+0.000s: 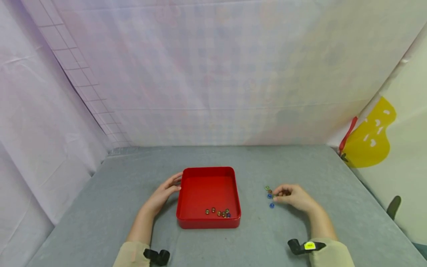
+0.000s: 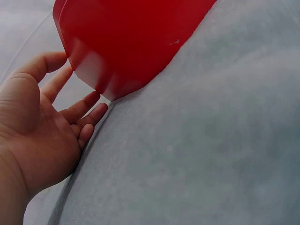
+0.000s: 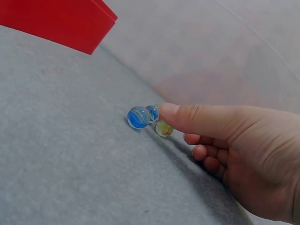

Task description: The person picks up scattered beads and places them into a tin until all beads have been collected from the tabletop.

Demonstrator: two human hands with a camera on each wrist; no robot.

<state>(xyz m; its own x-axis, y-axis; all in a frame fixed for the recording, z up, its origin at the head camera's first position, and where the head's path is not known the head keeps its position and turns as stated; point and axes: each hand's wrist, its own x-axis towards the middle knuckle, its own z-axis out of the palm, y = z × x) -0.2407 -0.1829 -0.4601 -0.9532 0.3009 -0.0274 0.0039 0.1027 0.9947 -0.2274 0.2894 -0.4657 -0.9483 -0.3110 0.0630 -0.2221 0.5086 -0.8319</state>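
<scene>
A red square tray (image 1: 208, 189) sits on the grey cloth, with several glass marbles (image 1: 219, 213) gathered near its front right. My left hand (image 1: 162, 194) rests its fingertips against the tray's left side; in the left wrist view its fingers (image 2: 79, 108) are spread, touching the red wall. To the right of the tray, my right hand (image 1: 295, 197) pinches a yellow-green marble (image 3: 164, 128) between thumb and a mostly hidden forefinger. Beside those fingertips lie a blue marble (image 3: 138, 117), a second blue one (image 1: 269, 196), a green one (image 1: 267, 188) and a brownish one (image 1: 270, 191).
The grey cloth (image 1: 133, 167) covers the table. White patterned sheets (image 1: 213, 74) hang behind it and along both sides. A yellow pear-like print (image 1: 370, 137) shows on the right sheet. Both wrists carry a black camera mount (image 1: 156, 256).
</scene>
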